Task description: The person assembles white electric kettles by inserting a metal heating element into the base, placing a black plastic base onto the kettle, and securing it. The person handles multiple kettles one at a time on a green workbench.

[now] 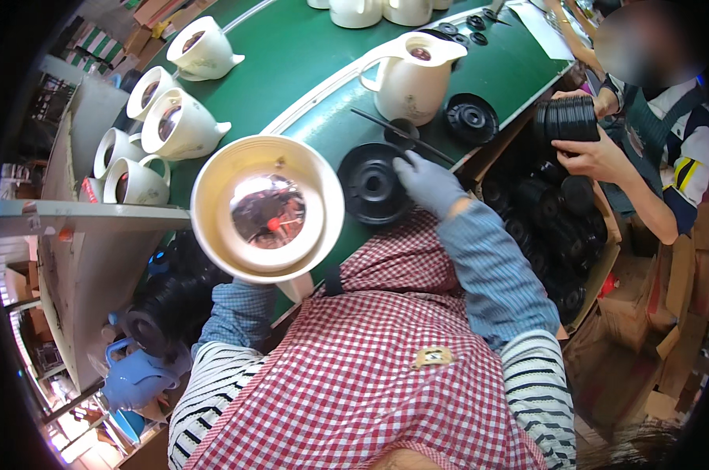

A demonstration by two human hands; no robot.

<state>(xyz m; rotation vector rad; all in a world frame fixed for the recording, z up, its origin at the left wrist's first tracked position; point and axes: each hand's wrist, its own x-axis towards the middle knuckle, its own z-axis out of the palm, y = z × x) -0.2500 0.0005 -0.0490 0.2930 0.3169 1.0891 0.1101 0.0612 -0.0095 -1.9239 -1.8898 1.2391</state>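
A cream jug body (202,205) is held up with its wide round opening facing me. Inside it shows a shiny mirrored bottom with a red spot. My left forearm (241,309) runs up beneath the jug; the jug hides the hand and fingers that support it. My right hand (431,182), in a grey glove, has its fingers closed on the rim of a black round base (370,182) beside the jug. Just beyond, a dark thin rod (441,155) lies across the green table (292,55). Another black round base (472,117) lies farther right.
An upright cream jug (408,90) stands ahead. Several more (184,125) lie or stand at the left. A box of black parts (546,211) is at my right. There, a co-worker's hands (597,157) hold a stack of black discs (566,119). A blue jug (139,376) is lower left.
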